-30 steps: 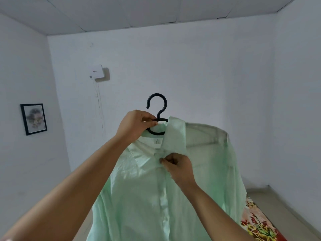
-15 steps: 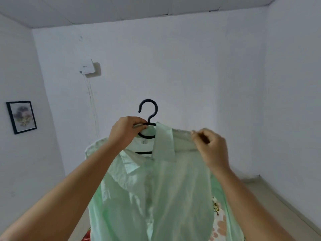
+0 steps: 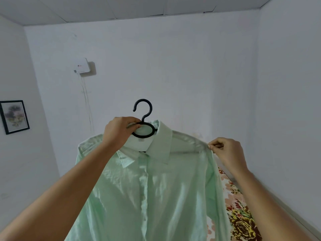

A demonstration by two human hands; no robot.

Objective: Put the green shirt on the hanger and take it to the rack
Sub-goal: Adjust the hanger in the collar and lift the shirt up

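Green shirt (image 3: 156, 188): hangs near, centre of view, held up in the air. Its front faces the camera, the placket looks closed and the collar is turned down.
Left hand (image 3: 119, 133): fingers curled round the hanger's ring below the hook, at the collar opening. It carries the load.
Right hand (image 3: 227, 152): thumb and finger pinch the fabric at the shirt's right shoulder tip, well apart from the left hand.
Hanger (image 3: 151, 110): black; only the hook and ring show above the collar, with a short dark bit at the neck. The rest lies under the fabric.
Stage: dressing looks nearly done, and the carry to the rack is not yet begun. No rack is in view.
Risk: a hard tug at the right shoulder could drag the shirt off the left arm of the hanger. A swing while walking could slide it off or tip the hook.
Bed cover (image 3: 241, 214): floral, lower right, beyond the shirt.
Neck tag: pale, inside the collar, too small to read.
Wall box (image 3: 81, 66): white, far left wall, with a small red mark that is not legible.
Framed picture (image 3: 14, 116): far left, no writing seen.
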